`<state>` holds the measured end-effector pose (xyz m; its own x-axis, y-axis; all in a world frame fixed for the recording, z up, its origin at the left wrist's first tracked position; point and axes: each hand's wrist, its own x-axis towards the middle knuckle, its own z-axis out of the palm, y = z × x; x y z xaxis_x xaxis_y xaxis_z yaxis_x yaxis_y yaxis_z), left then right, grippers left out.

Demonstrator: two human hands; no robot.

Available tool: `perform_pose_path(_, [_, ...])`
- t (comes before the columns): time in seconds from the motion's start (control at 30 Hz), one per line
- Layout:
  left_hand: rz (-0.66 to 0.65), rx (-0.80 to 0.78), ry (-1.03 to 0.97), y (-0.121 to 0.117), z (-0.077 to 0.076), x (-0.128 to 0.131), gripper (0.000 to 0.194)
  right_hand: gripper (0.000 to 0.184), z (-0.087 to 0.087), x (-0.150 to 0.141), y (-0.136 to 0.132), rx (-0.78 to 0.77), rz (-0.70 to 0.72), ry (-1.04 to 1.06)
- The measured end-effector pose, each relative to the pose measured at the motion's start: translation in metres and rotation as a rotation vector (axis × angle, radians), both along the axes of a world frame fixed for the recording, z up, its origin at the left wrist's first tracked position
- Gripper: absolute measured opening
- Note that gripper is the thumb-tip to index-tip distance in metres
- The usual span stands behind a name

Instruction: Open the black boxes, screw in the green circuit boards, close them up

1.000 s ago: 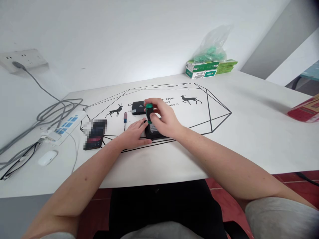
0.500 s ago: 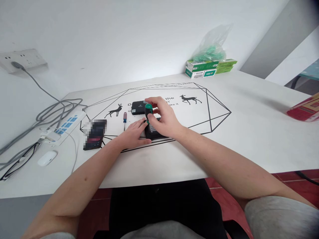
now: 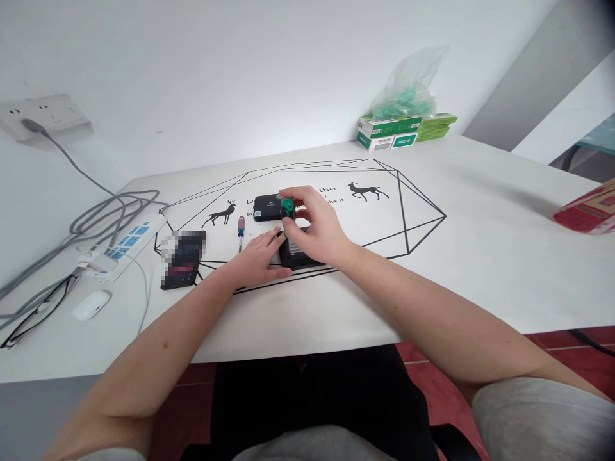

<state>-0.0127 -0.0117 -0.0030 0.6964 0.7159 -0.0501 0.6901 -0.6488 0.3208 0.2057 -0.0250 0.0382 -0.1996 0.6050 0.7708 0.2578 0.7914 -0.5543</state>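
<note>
My right hand (image 3: 314,224) grips an upright screwdriver with a green and black handle (image 3: 287,206), thumb and fingers closed around it. Below it lies a black case (image 3: 300,261) with a grey, label-like inner part showing; the screwdriver's tip is hidden. My left hand (image 3: 257,258) holds the case at its left side, fingers at the far corner and thumb along the near edge. Just behind stands a second flat black box (image 3: 267,208) with a small white label. To the left, a screwdriver with a red and blue handle (image 3: 241,226) lies on the table.
A phone (image 3: 184,259), partly pixelated, lies left of my left hand. Further left are a power strip (image 3: 132,242), a white earbud case (image 3: 92,305), cables and glasses (image 3: 36,317). Green boxes (image 3: 389,128) with a plastic bag stand at the back; a red package (image 3: 589,208) is far right.
The green and black handle has tilted and turned slightly within my right hand's fingers. My left hand stays in place on the case.
</note>
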Motion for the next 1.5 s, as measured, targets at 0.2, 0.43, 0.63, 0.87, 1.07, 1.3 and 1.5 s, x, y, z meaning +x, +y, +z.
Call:
perform_pose_path(0.2, [-0.014, 0.018, -0.038, 0.0004, -0.001, -0.0004, 0.099, 0.031, 0.003, 0.0013, -0.0013, -0.014, 0.045, -0.027])
perform_pose_path(0.43, [-0.03, 0.026, -0.051, 0.0001, -0.0008, -0.0005, 0.104, 0.034, 0.0007, -0.0014, 0.0012, 0.029, -0.022, -0.006])
perform_pose_path(0.63, [-0.033, 0.023, -0.057, -0.0004, 0.0009, 0.0005, 0.101, 0.036, 0.003, -0.0015, -0.0012, 0.019, -0.063, -0.01])
perform_pose_path(0.87, [-0.025, 0.019, -0.034, 0.0003, -0.0004, -0.0006, 0.099, 0.033, 0.004, -0.0007, -0.0005, 0.015, -0.072, 0.019])
perform_pose_path(1.07, [-0.022, 0.018, -0.037, 0.0015, -0.003, -0.0018, 0.1, 0.033, 0.0034, -0.0008, 0.0002, 0.012, -0.083, 0.009])
perform_pose_path(1.3, [-0.027, 0.017, -0.035, -0.0005, 0.001, 0.0012, 0.102, 0.031, 0.0003, -0.0016, 0.0003, 0.028, -0.05, -0.021])
perform_pose_path(1.5, [-0.028, 0.011, -0.058, -0.0006, 0.0013, 0.0014, 0.104, 0.03, -0.0015, -0.0017, 0.0017, 0.064, -0.021, -0.023])
